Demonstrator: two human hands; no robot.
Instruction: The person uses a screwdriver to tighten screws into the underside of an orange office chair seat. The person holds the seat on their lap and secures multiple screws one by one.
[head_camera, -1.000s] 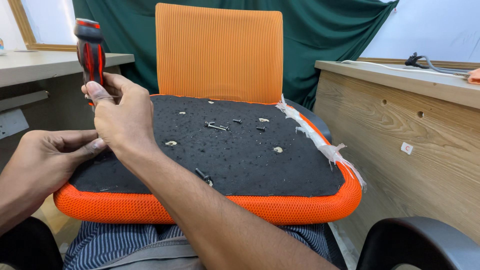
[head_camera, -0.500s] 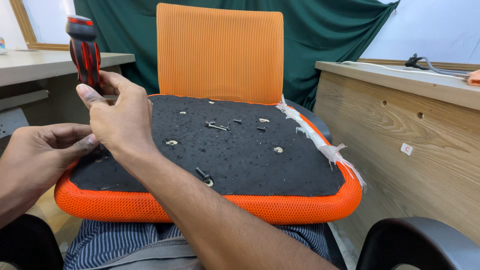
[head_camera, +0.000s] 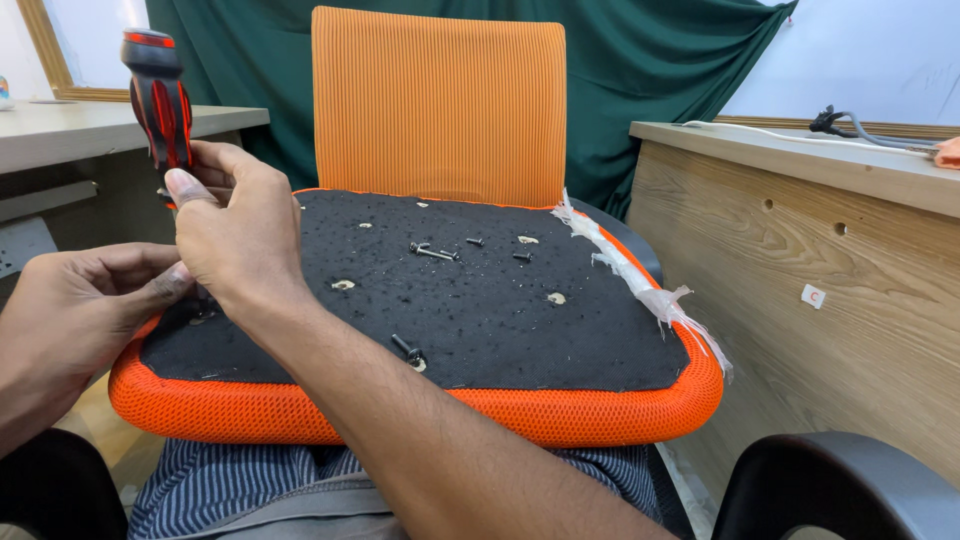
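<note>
At the left edge of the frame, the person's left hand (head_camera: 85, 305) comes in from the lower left, palm turned inward, fingers loosely curled. Its fingertips press against the left rim of an upturned chair seat (head_camera: 420, 405), right beside the other hand; whether they pinch something small there cannot be told.

Just right of it, in the upper left of the frame, the right hand (head_camera: 235, 235) reaches diagonally up from the bottom centre. It is closed around the lower part of a screwdriver (head_camera: 158, 95), whose black and red handle stands upright above the fist. The tool's shaft and tip are hidden behind the hand, over the seat's left edge.

The seat fills the middle of the frame, resting across the person's lap on striped trousers (head_camera: 200, 480). Its underside is a black fabric panel (head_camera: 480, 310) bordered by orange mesh. Loose dark screws (head_camera: 432, 250) lie near the panel's centre, and another single screw (head_camera: 405, 348) lies nearer the front edge, close to the right forearm. Small pale holes dot the panel.

Behind the seat stands an orange chair back (head_camera: 440, 100) against a dark green curtain (head_camera: 640, 70). A strip of torn clear plastic (head_camera: 640, 280) trails along the seat's right edge. At right is a wooden desk (head_camera: 800, 270), and a black armrest (head_camera: 840, 490) fills the lower right corner.
</note>
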